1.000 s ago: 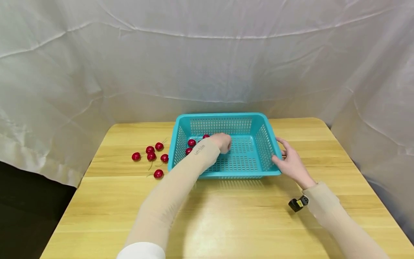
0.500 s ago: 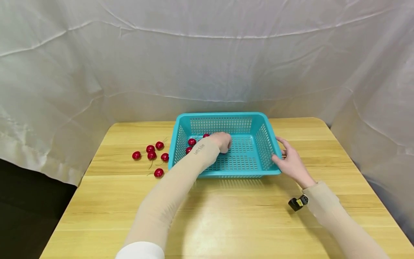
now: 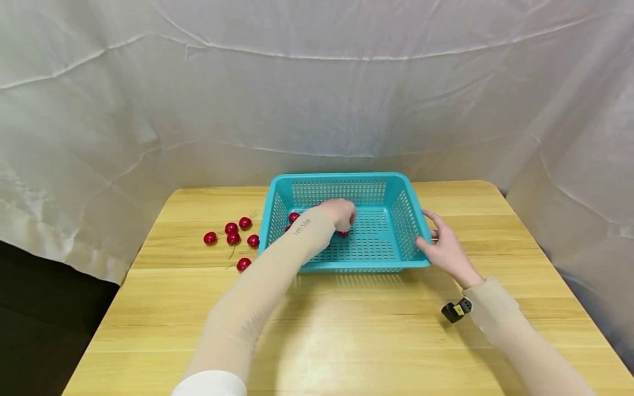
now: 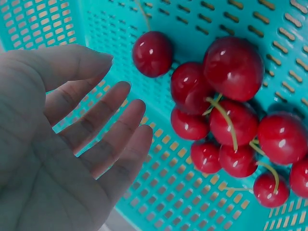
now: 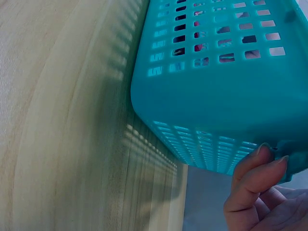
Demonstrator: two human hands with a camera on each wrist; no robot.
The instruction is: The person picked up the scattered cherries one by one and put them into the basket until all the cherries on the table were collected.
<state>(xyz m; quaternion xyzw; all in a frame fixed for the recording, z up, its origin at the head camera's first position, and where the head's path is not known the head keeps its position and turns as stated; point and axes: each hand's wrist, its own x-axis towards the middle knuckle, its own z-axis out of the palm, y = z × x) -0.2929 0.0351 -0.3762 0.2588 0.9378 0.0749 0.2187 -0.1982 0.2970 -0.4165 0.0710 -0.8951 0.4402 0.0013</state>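
Observation:
In the head view my left hand is inside a turquoise plastic basket, above its floor. Seen from the left wrist, that hand has thumb and fingers apart, holding nothing. Beside it several shiny red cherries with green stems lie in a cluster, and one cherry sits nearest the thumb. The forearm hides part of them in the head view. My right hand grips the basket's right rim; the right wrist view has its bent fingers at the rim.
Several more cherries lie on the wooden table left of the basket. A pale curtain hangs behind the table. A small black device is at the right wrist.
My left hand has lifted slightly, and a cherry now shows beneath it in the basket. The right hand keeps its place on the rim.

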